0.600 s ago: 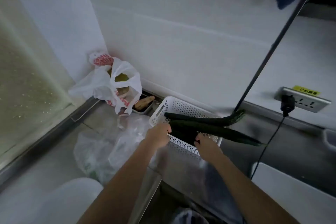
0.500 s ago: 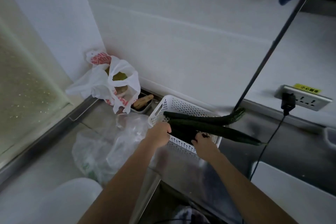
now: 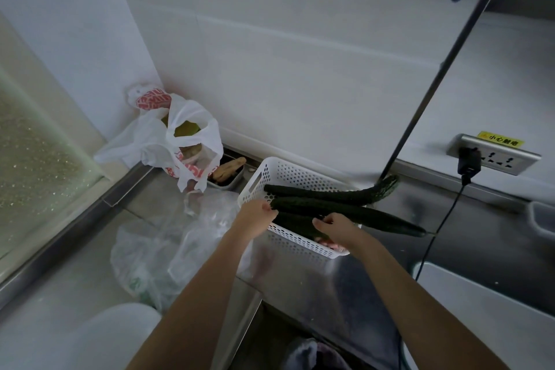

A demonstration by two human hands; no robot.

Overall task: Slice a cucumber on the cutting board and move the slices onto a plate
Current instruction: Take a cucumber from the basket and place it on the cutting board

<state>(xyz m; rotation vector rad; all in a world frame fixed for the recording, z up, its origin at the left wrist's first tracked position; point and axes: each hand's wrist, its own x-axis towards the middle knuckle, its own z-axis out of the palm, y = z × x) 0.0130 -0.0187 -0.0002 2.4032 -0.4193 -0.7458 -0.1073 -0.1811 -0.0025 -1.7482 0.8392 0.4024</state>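
1. Nearest the camera, in front of the white perforated plastic basket (image 3: 288, 177), two bare forearms reach forward over the steel counter (image 3: 480, 234); no knife shows, and a pale flat slab (image 3: 480, 303) right of and in front of the basket may be the cutting board, though I cannot tell.
2. At the basket's near-left rim, the left hand (image 3: 255, 219) has its fingers curled at the blunt end of the middle long dark green cucumber (image 3: 360, 215); it seems to pinch that end, but the contact is too dim to be sure.
3. At the basket's near rim, the right hand (image 3: 336, 227) curls its fingers over a shorter dark cucumber (image 3: 295, 225) lying low in the basket; whether it truly grips is unclear.
4. Beyond them, a third curved dark cucumber (image 3: 330, 194) lies across the basket's far side, its tip past the right wall.
5. Behind and left of the basket sit a white printed plastic bag (image 3: 180, 141) and a clear crumpled bag (image 3: 168, 249).
6. By my judgement the task is at its very start: a cucumber is only being chosen; lifting, slicing and plating all remain.
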